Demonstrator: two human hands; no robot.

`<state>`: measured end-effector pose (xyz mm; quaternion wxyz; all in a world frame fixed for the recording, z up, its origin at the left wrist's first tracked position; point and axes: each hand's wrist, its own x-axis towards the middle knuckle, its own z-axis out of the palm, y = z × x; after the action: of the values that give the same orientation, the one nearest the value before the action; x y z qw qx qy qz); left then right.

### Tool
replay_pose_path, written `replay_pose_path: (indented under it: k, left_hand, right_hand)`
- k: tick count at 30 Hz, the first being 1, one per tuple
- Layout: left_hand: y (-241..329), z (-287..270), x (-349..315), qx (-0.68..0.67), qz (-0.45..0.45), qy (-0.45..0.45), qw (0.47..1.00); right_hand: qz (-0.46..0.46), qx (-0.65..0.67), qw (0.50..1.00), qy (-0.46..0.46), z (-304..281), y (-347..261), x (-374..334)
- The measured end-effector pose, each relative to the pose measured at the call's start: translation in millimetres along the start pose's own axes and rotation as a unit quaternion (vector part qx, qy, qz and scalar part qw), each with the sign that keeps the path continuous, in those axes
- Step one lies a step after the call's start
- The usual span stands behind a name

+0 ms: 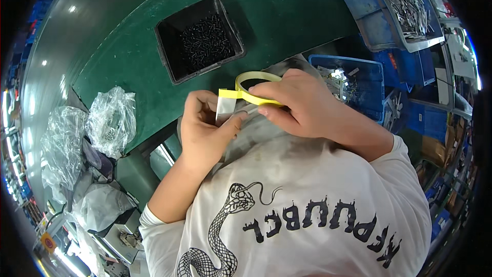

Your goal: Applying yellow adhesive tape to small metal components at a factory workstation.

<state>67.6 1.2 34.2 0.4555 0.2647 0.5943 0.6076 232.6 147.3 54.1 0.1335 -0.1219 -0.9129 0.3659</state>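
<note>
Yellow tape roll (249, 98) pinched by right hand (310, 103), this side of the black bin (209, 68) — left hand (204, 134) grips white piece (225, 107), seemingly to steady it.

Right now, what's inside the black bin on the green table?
The black bin holds a loose heap of small black pieces. Only the heap's top layer shows; the pieces deeper down and the bin floor beneath them are covered.
</note>
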Motion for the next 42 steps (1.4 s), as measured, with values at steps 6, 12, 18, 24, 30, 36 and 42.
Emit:
replay_pose_path:
  k: [6,12,18,24,30,36,42]
  left_hand:
    - [-11.0,-10.5,4.7,0.269,0.183,0.015,0.946]
    - [-10.9,-13.6,4.1,0.398,0.201,0.002,0.895]
    - [-13.4,-13.3,4.0,0.248,0.22,-0.019,0.943]
    - [-12.7,-12.3,-1.4,0.112,0.143,-0.045,0.982]
    - [-17.6,-11.3,-2.7,0.061,0.142,-0.047,0.987]
    - [-19.3,-11.0,-1.4,0.026,0.154,-0.06,0.986]
    - [-10.2,-10.8,2.8,-0.059,0.112,-0.132,0.983]
  right_hand:
    - [-0.043,-0.018,0.998,0.034,2.9,1.4,-0.2]
    - [-0.041,-0.013,0.999,0.025,-1.1,-1.2,-0.2]
    - [0.004,-0.033,0.999,-0.006,-7.7,1.1,-3.6]
    - [0.013,-0.02,1.0,0.003,-7.7,1.3,-4.2]
    - [-0.01,0.004,1.0,0.014,-5.1,3.6,-1.9]
    - [0.001,0.017,1.0,0.005,-6.4,5.6,0.9]
    - [-0.121,-0.065,0.99,0.041,-5.7,10.7,1.4]
